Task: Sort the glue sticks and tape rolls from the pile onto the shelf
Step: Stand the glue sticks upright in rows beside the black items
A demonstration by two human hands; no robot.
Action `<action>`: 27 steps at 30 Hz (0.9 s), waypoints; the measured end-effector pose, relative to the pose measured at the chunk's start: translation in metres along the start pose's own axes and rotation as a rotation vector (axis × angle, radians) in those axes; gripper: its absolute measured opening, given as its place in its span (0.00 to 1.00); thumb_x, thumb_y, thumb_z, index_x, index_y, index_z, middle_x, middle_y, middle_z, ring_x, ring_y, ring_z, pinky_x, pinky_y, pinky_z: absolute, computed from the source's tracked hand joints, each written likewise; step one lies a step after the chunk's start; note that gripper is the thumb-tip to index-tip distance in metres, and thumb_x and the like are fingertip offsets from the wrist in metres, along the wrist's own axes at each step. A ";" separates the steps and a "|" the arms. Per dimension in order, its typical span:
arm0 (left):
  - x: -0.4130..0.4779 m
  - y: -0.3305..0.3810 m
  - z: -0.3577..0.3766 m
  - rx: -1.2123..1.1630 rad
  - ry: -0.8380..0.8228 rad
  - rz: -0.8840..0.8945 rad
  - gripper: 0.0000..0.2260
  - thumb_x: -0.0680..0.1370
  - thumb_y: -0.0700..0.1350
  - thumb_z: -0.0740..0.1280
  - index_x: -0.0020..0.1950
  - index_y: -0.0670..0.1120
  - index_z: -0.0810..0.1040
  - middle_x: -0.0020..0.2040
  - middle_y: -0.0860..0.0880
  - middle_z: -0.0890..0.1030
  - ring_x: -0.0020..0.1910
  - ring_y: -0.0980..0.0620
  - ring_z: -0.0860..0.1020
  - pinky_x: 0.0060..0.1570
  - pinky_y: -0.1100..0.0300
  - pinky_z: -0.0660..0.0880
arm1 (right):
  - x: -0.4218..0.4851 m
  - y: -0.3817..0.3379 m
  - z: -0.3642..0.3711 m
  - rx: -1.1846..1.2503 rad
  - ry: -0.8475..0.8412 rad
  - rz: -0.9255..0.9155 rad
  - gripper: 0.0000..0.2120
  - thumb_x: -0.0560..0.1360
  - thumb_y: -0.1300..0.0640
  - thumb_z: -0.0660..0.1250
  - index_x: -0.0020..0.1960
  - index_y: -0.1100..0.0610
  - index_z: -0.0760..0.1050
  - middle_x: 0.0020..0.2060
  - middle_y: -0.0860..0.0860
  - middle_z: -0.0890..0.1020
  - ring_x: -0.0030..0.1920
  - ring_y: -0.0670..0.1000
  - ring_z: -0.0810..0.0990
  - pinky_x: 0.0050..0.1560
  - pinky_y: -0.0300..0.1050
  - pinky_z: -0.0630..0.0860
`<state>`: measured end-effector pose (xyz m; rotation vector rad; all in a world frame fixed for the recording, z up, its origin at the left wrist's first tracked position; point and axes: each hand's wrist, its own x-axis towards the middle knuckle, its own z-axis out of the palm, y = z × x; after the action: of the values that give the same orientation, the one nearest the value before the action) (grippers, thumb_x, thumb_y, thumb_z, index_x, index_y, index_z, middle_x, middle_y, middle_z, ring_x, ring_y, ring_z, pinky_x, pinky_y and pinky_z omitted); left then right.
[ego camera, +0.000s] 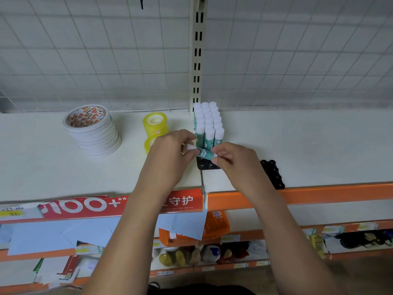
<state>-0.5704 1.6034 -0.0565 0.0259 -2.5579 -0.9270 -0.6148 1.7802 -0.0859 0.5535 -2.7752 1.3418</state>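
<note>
Grips one glue stick (205, 154) level in both hands, just in front of the upright block of sticks (207, 124) at the middle of the shelf (308, 145), below the slotted post (197, 52). Pinches the white-capped end in the curled fingers (187, 139) of the left hand (170, 152) and the other end in the curled fingers (222, 155) of the right hand (232, 155), neither set spread wide. Hovers over the bare front holes of the black tray (207, 166) carrying the block. Appears ready to tip the stick upright and seat it in the next hole. Risks clipping the front row by swinging the stick up too close to it, and so toppling tightly packed neighbours backward in a chain. Risks missing the hole as well, with both hands covering much of the tray, leaving the stick leaning or rolling toward the shelf's front edge. Could also pull the cap loose by tugging at that end instead of the body. Keeps the left wrist just beside the yellow rolls (155, 124), near enough to nudge the lower one out of line on the way back. Leaves the right forearm passing close to a second tray (273, 174) at the orange front rail (340, 193), open to a sweep off the edge. Stands well apart from the white rolls (92, 130) stacked far left, safe from either hand.
</note>
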 end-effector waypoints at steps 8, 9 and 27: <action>0.014 0.004 0.009 -0.025 0.130 0.013 0.12 0.70 0.37 0.75 0.51 0.46 0.80 0.46 0.50 0.79 0.41 0.52 0.77 0.44 0.58 0.75 | 0.004 0.002 0.012 -0.249 -0.019 -0.061 0.13 0.75 0.60 0.70 0.60 0.55 0.80 0.53 0.50 0.78 0.52 0.47 0.76 0.54 0.37 0.72; 0.016 0.004 0.011 -0.030 0.140 0.016 0.12 0.70 0.36 0.74 0.51 0.45 0.79 0.46 0.50 0.79 0.41 0.51 0.77 0.45 0.56 0.75 | 0.005 0.002 0.013 -0.262 -0.026 -0.058 0.13 0.75 0.59 0.70 0.59 0.55 0.81 0.53 0.50 0.78 0.52 0.48 0.77 0.55 0.39 0.73; 0.022 0.009 0.039 -0.134 0.211 0.057 0.10 0.72 0.32 0.73 0.52 0.38 0.82 0.51 0.47 0.77 0.47 0.51 0.79 0.52 0.56 0.79 | 0.009 0.004 0.016 -0.286 -0.041 -0.071 0.10 0.76 0.61 0.69 0.56 0.58 0.82 0.54 0.53 0.78 0.54 0.51 0.77 0.58 0.45 0.74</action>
<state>-0.6050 1.6302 -0.0693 0.0113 -2.2879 -1.0146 -0.6223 1.7674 -0.0973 0.6621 -2.8764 0.9068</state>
